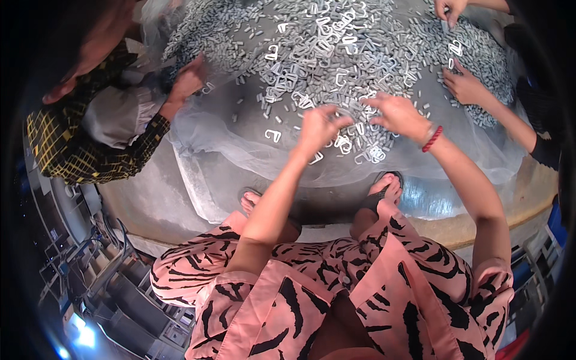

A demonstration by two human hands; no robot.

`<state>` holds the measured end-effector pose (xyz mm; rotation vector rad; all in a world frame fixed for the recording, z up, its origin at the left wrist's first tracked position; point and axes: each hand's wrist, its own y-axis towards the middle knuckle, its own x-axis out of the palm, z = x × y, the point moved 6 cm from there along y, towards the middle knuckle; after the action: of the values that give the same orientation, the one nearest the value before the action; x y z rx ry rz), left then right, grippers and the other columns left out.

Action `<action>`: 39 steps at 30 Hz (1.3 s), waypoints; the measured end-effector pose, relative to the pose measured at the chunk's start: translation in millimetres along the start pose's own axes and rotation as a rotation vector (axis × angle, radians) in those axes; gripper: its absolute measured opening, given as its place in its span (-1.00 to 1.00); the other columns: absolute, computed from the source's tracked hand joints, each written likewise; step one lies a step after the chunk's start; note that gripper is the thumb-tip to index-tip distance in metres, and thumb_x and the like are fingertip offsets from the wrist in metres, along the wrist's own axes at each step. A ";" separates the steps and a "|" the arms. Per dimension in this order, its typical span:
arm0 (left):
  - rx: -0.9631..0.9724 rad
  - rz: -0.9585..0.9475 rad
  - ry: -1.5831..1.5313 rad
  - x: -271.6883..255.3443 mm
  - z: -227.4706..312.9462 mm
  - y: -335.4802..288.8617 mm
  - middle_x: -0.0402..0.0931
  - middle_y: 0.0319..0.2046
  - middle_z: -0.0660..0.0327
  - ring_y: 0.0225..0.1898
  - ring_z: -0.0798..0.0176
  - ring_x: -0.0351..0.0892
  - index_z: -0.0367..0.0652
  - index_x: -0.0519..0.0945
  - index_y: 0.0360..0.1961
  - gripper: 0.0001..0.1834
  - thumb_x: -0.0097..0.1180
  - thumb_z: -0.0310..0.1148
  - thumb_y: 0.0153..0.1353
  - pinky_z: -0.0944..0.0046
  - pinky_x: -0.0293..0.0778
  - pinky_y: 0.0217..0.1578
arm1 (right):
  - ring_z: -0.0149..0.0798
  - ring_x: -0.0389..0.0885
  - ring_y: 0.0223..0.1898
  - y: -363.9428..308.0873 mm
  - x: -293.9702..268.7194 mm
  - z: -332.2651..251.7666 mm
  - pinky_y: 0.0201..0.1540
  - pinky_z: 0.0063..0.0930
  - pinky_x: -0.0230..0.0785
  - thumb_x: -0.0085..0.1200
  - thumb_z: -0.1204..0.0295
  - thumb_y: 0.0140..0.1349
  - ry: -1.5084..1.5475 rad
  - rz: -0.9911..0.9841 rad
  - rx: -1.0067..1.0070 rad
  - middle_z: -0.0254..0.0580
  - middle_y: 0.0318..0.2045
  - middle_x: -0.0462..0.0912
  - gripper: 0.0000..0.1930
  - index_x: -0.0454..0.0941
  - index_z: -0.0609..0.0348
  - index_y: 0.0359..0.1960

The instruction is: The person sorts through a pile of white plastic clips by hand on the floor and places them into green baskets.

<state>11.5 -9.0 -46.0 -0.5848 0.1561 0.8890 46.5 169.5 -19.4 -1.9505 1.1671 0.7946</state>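
Note:
Bent over the near edge of a wide pile, my left hand (320,127) has its thumb and forefinger drawn together. Whatever sits between them is too small and blurred to name. Just to the right, my right hand (401,116), with a red braided band (432,138) on the wrist, curls its fingers over the pile; what they pinch I cannot make out. Below and between the hands lie white hook-shaped clips (343,143), and several more form a small cluster (376,154) under my right hand. Small grey cylindrical pieces (354,81) spread thickly beyond both hands.
A sheer mesh sheet (210,135) lies under the pieces, its edge bunched toward me. At the left, another person's hand (188,78) reaches the pile. Another person's two hands work at the right, one (465,85) below a white clip (456,48). A lone clip (273,135) lies left of my hand.

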 end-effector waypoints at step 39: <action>-0.310 -0.143 -1.741 44.6 64.8 3.2 0.33 0.13 0.12 0.18 -0.03 0.27 0.05 0.32 0.16 -0.35 -0.44 0.25 0.27 -0.31 0.20 0.08 | -0.01 0.22 0.18 -3.9 -113.1 -107.5 0.23 -0.24 0.03 -0.16 0.17 0.29 0.188 0.380 -0.285 0.01 0.11 0.35 -0.49 0.30 0.23 0.18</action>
<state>30.1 58.3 -9.5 0.0587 -1.5871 1.0151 19.9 134.9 130.5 -2.0962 1.6458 1.0370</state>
